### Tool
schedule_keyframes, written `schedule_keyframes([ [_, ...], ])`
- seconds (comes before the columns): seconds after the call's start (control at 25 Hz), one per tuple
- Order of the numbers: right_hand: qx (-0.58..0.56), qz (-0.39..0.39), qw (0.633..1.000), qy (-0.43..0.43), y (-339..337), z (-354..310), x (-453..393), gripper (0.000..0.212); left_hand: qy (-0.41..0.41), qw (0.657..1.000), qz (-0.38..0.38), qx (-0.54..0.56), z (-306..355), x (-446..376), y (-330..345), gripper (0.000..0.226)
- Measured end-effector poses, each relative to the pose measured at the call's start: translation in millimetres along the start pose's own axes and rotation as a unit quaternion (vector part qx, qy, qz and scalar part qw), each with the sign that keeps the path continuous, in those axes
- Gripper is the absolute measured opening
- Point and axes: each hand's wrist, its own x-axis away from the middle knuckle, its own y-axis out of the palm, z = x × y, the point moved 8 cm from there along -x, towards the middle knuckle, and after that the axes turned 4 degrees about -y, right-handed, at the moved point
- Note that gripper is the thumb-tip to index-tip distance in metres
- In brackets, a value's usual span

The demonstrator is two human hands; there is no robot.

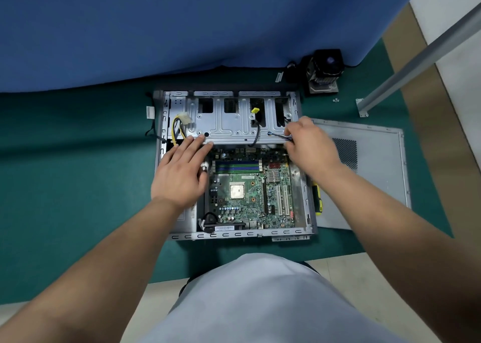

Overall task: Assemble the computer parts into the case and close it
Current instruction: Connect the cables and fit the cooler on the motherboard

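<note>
An open metal computer case [179, 236] lies flat on the green mat, its green motherboard [250, 194] exposed with a bare CPU in the middle. A silver drive bay bracket [229, 126] spans the far part of the case. My left hand [179, 173] lies flat with straight fingers pressing on the bracket's near edge. My right hand [309, 144] is at the bracket's right end, its fingers pinching a thin black cable [279, 136]. The grey side panel [374, 165] lies to the right of the case.
A black CPU cooler with heatsink [324, 72] stands behind the case at the right. A yellow and black screwdriver [318, 199] lies between case and side panel. Small screws [336, 99] lie near a metal table leg [406, 74]. A blue partition stands behind.
</note>
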Motion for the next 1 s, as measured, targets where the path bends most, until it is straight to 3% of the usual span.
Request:
schedule_keyframes([
  [0.16,0.042,-0.046,0.998,0.019,7.6,14.8,-7.8,0.021,-0.002,1.000,-0.006,0.006,0.6,0.4,-0.2,0.068],
  [0.56,-0.012,-0.013,0.999,-0.037,13.1,-2.6,-7.8,0.019,-0.001,1.000,-0.010,0.003,1.3,0.5,0.5,0.068],
  [0.64,-0.043,0.006,0.999,-0.009,17.0,-5.4,-5.1,0.016,-0.002,1.000,-0.010,0.001,0.9,0.4,1.2,0.069],
  [0.72,-0.131,0.033,0.990,0.047,20.0,-1.2,-1.1,0.026,-0.001,1.000,-0.011,0.003,0.9,0.1,1.4,0.069],
  [0.88,-0.289,0.080,0.942,0.154,17.0,12.4,-3.3,0.021,0.001,1.000,-0.004,0.012,1.5,-0.2,-0.3,0.069],
  [1.0,-0.327,0.051,0.915,0.229,18.2,27.1,-14.3,0.035,-0.003,1.000,-0.009,0.016,1.5,-0.6,-0.9,0.069],
])
